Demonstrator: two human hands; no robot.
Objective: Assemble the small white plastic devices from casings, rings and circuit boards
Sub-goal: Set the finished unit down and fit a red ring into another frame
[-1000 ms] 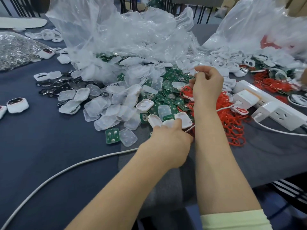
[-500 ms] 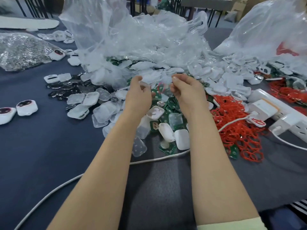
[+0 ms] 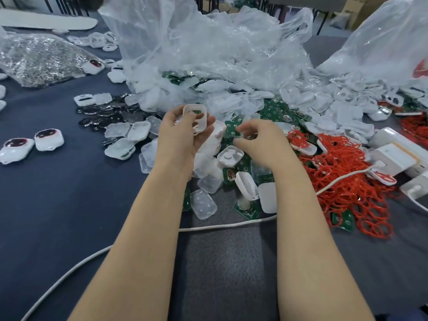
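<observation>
- Nearest to me, a white cable (image 3: 220, 225) curves across the dark blue table (image 3: 58, 216) in the lower half of the frame. It passes beneath both bare forearms.
- Just above the cable, at centre, clear plastic covers (image 3: 203, 203) lie loose among green boards and white shells.
- At mid-frame I see the left hand (image 3: 183, 137) lifted over the pile. Its fingers and thumb are curled round a rounded-square white casing (image 3: 195, 119).
- Just to its right, the right hand (image 3: 261, 142) pinches a green circuit board (image 3: 232, 130) by its edge, between thumb and fingertips. The two hands are close together but apart, not touching.
- Right of centre lies a tangle of red rings (image 3: 347, 188). Boxy white chargers (image 3: 393, 156) sit beside it at the right edge.
- At the left edge, level with the hands, two white devices (image 3: 48, 140) with dark oval windows lie side by side.
- Beyond the hands is a heap of green boards (image 3: 275, 110). A drift of white shells (image 3: 324, 105) spreads to its right, and dark metal pieces (image 3: 104, 112) lie to the left.
- Farthest away, crumpled clear plastic bags (image 3: 208, 49) fill the top centre. A bag of silvery parts (image 3: 39, 59) sits at the upper left.
</observation>
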